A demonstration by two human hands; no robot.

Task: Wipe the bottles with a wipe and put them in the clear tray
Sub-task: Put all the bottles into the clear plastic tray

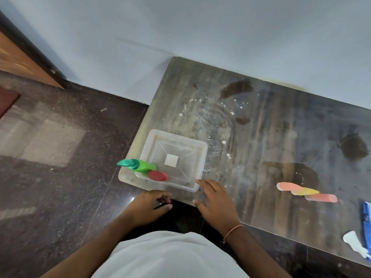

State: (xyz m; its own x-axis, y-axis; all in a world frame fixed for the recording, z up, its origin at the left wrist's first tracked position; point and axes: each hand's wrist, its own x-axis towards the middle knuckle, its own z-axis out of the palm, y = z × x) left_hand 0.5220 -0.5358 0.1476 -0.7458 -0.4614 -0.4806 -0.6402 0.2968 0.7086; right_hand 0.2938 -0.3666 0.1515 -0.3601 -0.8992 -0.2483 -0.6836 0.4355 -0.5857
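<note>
The clear tray (197,155) sits at the table's (271,141) near-left corner, with a green bottle (140,165) and a red-capped one (158,175) at its near-left side. Both hands hold nothing: the right hand (215,199) rests spread beside the tray, the left hand (149,205) loosely curled. Placing seems finished; next probably comes fetching the wipe (354,242) at the near-right edge.

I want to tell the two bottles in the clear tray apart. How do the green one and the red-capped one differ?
The green bottle has a darker green pump top sticking out over the tray's left rim; the red-capped bottle shows only a flat red cap. The green bottle lies farther from the person, the red-capped bottle nearer. Both rest tilted in the near-left corner of the clear tray, touching each other.
</note>
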